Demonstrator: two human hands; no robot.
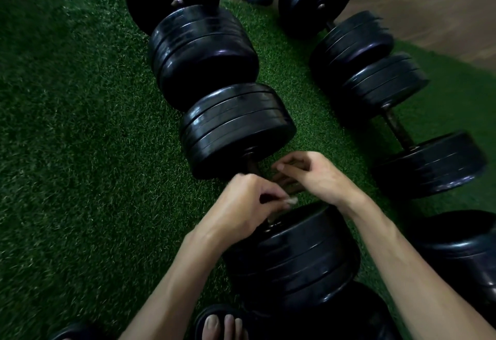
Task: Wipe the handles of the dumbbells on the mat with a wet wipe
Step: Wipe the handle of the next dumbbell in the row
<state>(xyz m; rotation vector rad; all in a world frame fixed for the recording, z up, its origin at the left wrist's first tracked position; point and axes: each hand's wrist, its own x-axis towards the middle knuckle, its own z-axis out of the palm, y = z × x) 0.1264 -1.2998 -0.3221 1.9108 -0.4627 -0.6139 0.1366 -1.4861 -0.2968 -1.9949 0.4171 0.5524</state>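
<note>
I see my left hand [243, 200] pinching a small white wet wipe [292, 200] at the dark metal handle [253, 168] of the nearest black plate-loaded dumbbell [239, 130] on the green turf mat [80, 125]; my right hand [311, 176] curls loosely beside, whether it grips the handle I cannot tell. I judge the other dumbbells' handles remain.

Both forearms bare, no sleeves seen up to the frame edge. No watch, band or ring visible on either wrist or on the fingers that show. Left hand [241, 203] and right hand [316, 176]: veins and tendons raised along the backs, knuckles pronounced; nails short where seen. Forearms lean, w/ tendon lines marked near the wrists. At near edge, one bare foot [222, 326] is seen, three toes showing, nails short, worn in a dark open-toe sandal [206, 313]. Rest of body out of frame.
</note>
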